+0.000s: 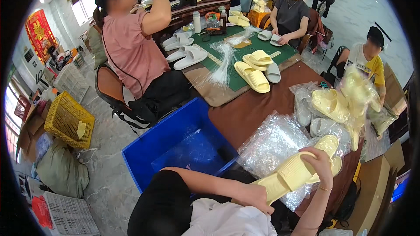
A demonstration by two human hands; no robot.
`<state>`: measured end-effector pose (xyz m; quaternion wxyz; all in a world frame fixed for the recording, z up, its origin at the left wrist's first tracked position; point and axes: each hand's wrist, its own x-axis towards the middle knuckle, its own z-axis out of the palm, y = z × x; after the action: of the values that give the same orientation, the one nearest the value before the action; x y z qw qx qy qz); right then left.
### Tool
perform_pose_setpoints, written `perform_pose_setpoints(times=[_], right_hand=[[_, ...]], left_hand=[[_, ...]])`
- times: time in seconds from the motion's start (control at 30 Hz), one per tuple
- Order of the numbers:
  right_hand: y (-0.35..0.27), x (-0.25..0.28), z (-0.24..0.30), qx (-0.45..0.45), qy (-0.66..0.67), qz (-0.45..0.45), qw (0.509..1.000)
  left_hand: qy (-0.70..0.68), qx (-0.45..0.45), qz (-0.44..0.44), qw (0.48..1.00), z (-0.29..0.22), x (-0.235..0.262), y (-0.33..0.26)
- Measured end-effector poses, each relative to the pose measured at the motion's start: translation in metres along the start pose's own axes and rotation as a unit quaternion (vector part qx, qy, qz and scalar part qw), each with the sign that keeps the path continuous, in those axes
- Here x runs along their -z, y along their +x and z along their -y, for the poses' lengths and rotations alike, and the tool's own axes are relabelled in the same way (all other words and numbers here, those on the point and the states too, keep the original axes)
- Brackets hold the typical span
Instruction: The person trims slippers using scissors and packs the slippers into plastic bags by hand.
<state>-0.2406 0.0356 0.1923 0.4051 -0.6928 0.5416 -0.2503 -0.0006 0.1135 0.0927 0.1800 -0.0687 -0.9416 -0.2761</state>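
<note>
A pale yellow slipper (282, 181) with a ribbed strap lies slantwise across my lap, held between both hands. My left hand (257, 197) is closed at its lower end, the fingers partly hidden. Around the upper part, near the strap, my right hand (318, 165) grips it from the right side. Another yellow slipper (328, 144) shows just behind my right hand; whether I hold it too, I cannot tell. Under and beyond the slippers spreads a pile of clear plastic bags (273, 142) on the brown table (236, 122).
A blue bin (175, 148) stands left of my lap. Bagged yellow slippers (332, 105) and grey ones lie at the right, where a co-worker in yellow (372, 67) sits. On the green mat (240, 78) rest loose slippers and clear strands. Other people sit around the table.
</note>
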Motion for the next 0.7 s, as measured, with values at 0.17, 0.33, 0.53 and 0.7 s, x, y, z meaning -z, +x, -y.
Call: perform_pose_setpoints(times=[0.17, 0.33, 0.53, 0.7], right_hand=[[-0.007, -0.04, -0.029, -0.038, 0.133, 0.028, 0.99], [-0.003, -0.066, -0.023, -0.05, 0.216, 0.043, 0.974], [0.002, -0.076, -0.058, -0.042, 0.204, 0.017, 0.978], [-0.005, -0.082, -0.074, -0.043, 0.21, -0.023, 0.976]], left_hand=[[0.04, 0.005, -0.063, 0.997, -0.008, -0.018, -0.021], [0.019, 0.012, -0.1, 0.995, -0.013, -0.026, -0.029], [0.006, 0.035, -0.149, 0.988, -0.006, -0.03, -0.038], [0.012, 0.058, -0.193, 0.979, -0.008, -0.02, -0.04]])
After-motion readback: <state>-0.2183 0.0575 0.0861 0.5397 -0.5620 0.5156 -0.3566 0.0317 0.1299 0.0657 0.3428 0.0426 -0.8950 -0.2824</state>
